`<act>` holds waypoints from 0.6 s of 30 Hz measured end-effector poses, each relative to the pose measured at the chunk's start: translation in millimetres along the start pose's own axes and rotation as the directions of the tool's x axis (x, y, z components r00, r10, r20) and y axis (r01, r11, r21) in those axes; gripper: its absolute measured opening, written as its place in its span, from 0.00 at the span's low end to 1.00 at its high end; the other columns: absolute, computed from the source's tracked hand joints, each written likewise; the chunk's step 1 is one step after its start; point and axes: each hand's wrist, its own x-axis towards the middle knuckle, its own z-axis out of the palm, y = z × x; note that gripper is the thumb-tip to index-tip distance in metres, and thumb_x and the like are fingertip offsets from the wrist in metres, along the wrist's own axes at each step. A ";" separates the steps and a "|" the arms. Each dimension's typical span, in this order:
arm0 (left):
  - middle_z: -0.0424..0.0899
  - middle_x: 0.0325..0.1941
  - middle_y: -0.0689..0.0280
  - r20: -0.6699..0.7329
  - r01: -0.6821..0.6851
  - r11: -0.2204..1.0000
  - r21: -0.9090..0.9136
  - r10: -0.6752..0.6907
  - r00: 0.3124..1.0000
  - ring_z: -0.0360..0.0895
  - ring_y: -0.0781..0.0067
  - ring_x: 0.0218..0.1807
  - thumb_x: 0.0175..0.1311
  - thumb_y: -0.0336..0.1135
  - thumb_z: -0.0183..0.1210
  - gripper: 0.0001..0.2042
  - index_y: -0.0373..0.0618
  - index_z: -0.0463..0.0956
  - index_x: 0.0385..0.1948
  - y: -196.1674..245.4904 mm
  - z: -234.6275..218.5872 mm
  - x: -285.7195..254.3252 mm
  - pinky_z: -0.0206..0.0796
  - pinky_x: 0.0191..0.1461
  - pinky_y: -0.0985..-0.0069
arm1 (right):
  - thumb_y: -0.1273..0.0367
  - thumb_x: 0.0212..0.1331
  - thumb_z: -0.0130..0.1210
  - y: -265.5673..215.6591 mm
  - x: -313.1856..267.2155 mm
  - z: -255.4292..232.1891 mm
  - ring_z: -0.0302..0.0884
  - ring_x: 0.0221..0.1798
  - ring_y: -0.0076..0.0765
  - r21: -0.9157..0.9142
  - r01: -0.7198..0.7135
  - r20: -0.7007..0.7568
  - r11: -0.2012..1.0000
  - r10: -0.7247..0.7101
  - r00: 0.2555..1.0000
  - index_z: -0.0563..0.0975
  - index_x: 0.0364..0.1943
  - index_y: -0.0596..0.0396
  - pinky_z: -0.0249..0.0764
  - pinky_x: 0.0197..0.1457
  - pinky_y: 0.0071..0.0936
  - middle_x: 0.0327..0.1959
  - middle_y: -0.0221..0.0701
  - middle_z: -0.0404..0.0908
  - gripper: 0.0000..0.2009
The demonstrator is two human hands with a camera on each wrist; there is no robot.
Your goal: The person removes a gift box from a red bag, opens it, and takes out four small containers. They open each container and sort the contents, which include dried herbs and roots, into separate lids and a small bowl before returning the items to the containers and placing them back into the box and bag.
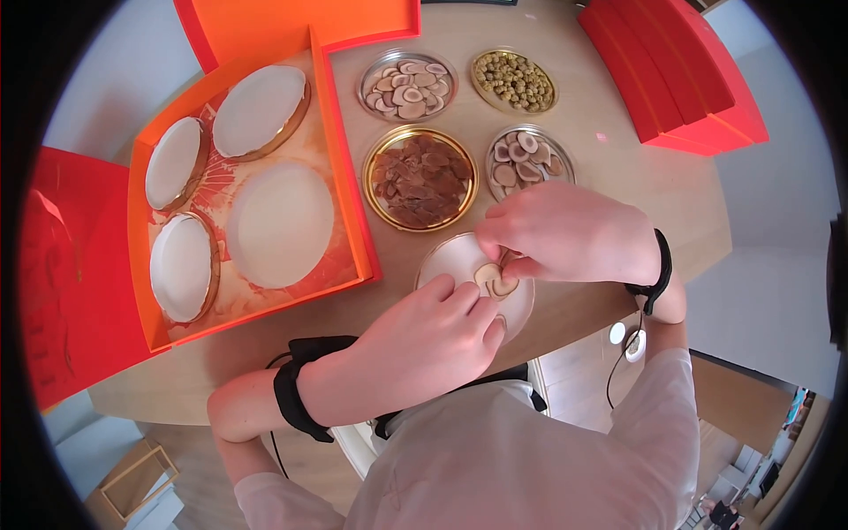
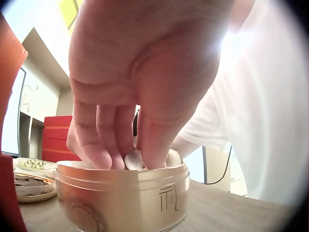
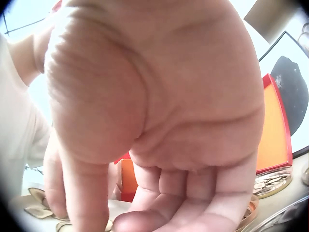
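A round white-lined container (image 1: 434,262) with a gold outer wall stands at the table's front edge, holding thin pale oval dried slices (image 1: 486,276) with dark rims. My left hand (image 1: 415,331) reaches in from the left, fingers bent down past the rim. In the left wrist view a pale slice (image 2: 133,160) shows between its thumb and fingers. From the other side my right hand (image 1: 574,231) pinches another slice between thumb and forefinger, over the container. More slices (image 3: 37,209) lie beside the right fingertips in the right wrist view.
Beyond the hands stand dishes of dried slices (image 1: 408,91), yellowish round pieces (image 1: 514,81), brown flakes (image 1: 420,179) and more slices (image 1: 521,157). An open orange-red box (image 1: 346,190) with white round containers (image 1: 259,112) occupies the left. Red boxes (image 1: 680,75) stand back right.
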 end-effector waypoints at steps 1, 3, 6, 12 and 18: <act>0.72 0.29 0.72 -0.009 -0.004 1.000 0.006 0.004 1.000 0.73 0.75 0.36 0.51 0.32 0.64 0.05 0.46 0.77 0.26 0.4 -0.1 -0.3 0.68 0.42 0.77 | 0.70 0.51 0.67 -1.6 0.0 -1.0 0.80 0.34 0.55 -0.019 -0.001 0.002 1.000 0.001 1.000 0.78 0.28 0.59 0.75 0.35 0.45 0.25 0.41 0.80 0.09; 0.72 0.28 0.72 0.008 -0.006 1.000 -0.013 0.006 1.000 0.73 0.76 0.35 0.51 0.31 0.64 0.04 0.47 0.77 0.26 -0.3 0.7 -0.9 0.68 0.41 0.77 | 0.70 0.51 0.67 -1.5 -0.5 0.0 0.81 0.33 0.56 -0.049 0.003 0.003 0.999 -0.003 1.000 0.79 0.28 0.60 0.75 0.35 0.45 0.25 0.41 0.81 0.08; 0.72 0.28 0.73 0.008 -0.010 1.000 -0.014 0.010 1.000 0.72 0.76 0.34 0.51 0.31 0.64 0.04 0.47 0.76 0.25 -1.1 0.4 -0.5 0.67 0.40 0.77 | 0.71 0.51 0.67 0.0 -1.6 1.4 0.81 0.33 0.56 -0.079 0.002 0.005 0.997 -0.002 1.000 0.79 0.28 0.61 0.76 0.35 0.45 0.26 0.42 0.81 0.08; 0.70 0.27 0.72 -0.015 -0.019 1.000 -0.024 0.019 1.000 0.71 0.75 0.32 0.50 0.30 0.64 0.05 0.47 0.75 0.24 -1.7 -0.3 -0.1 0.67 0.39 0.77 | 0.71 0.51 0.67 1.7 -2.8 1.4 0.80 0.33 0.57 -0.067 0.031 -0.003 0.997 -0.032 0.999 0.80 0.29 0.61 0.75 0.34 0.45 0.26 0.43 0.81 0.08; 0.69 0.26 0.72 0.013 -0.020 0.999 -0.038 0.021 1.000 0.71 0.75 0.32 0.48 0.30 0.64 0.05 0.47 0.75 0.23 -3.2 -4.5 -1.0 0.67 0.39 0.76 | 0.72 0.52 0.65 -6.0 -4.7 -16.2 0.80 0.33 0.52 0.039 0.088 -0.014 0.995 -0.087 0.996 0.79 0.27 0.59 0.74 0.37 0.42 0.23 0.39 0.79 0.06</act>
